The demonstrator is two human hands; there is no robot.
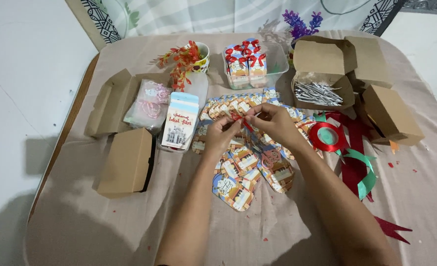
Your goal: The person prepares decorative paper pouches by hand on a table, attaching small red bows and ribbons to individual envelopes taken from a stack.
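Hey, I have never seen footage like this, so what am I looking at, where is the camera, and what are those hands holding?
This is one picture from a camera worn on a person's head, looking down at their own two bare hands over a table covered with a beige cloth. No machine is involved.

The left hand and the right hand meet in the middle, and their fingers pinch a small red ribbon piece between them.

Under the hands lies a spread of small printed cards. To the right is a roll of red ribbon with a loose green ribbon strip. Brown cardboard boxes stand on both sides; one open box holds thin silvery pieces. At the back, a clear tub holds small packets with red bows.
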